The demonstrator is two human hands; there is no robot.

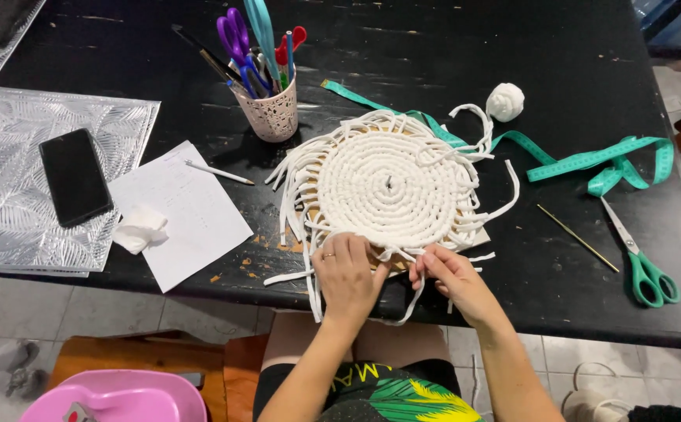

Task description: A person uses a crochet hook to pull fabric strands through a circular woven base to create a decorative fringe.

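Observation:
A round white woven cord mat [391, 184] lies on a black table [450, 47], with loose cord ends fringing its rim and a cardboard backing showing beneath. My left hand [346, 275], with a ring on one finger, presses on the mat's near edge and the cord ends there. Just right of it, my right hand [451, 277] pinches a white cord strand at the same near edge. A small ball of white cord [505, 101] sits beyond the mat, joined to it by a strand.
A cup of scissors and pens [266, 94] stands behind the mat. A green measuring tape [590, 160], green-handled scissors [643, 262] and a thin gold crochet hook [577, 237] lie to the right. Left lie paper [192, 215], a pen [219, 172], tissue [139, 229], and a phone [75, 177] on a silver mat.

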